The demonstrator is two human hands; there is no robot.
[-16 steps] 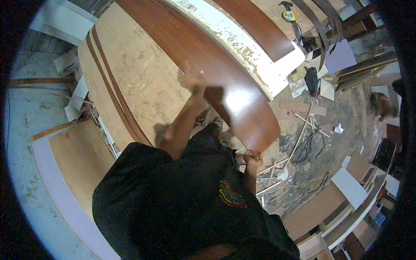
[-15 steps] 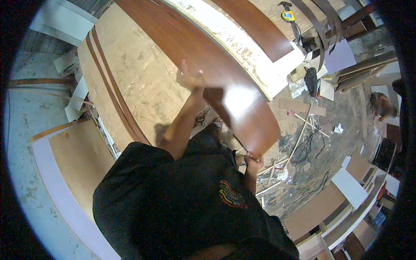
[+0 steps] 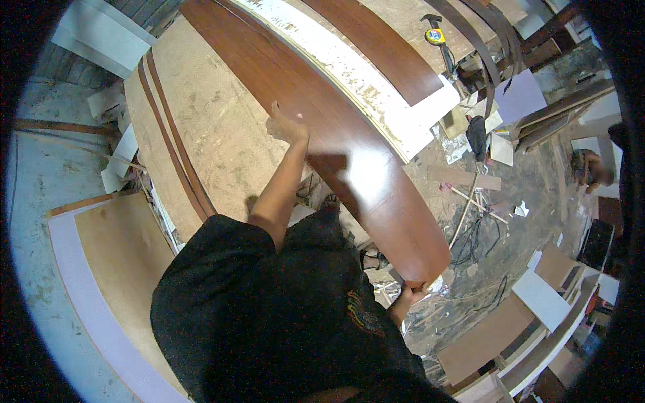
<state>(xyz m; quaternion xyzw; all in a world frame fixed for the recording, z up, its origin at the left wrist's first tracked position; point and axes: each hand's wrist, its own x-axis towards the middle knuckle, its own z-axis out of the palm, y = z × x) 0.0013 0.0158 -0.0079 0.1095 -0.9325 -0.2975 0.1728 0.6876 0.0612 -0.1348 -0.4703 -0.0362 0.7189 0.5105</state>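
A long, glossy reddish-brown wood-grain sheet runs from the far left across a worktable and overhangs its right side. My right hand is closed on the near corner of the overhanging end. At the sheet's left edge is my left hand, thumb raised and fingers loosely apart, with nothing visible in it. Whether its fingertips press on the sheet is hard to make out. Beside the sheet lies a white panel with rough, patchy marks. Bright light reflects off the brown surface.
Two thin brown strips lie on the table's left part. Farther back are another brown panel, a hammer and a yellow tape measure. Sticks and cables litter the floor. Another person is at the far right.
The brown sheet's near end has moved down and to the right, along with my right hand gripping it. My left hand has shifted slightly left, its fingers less spread.
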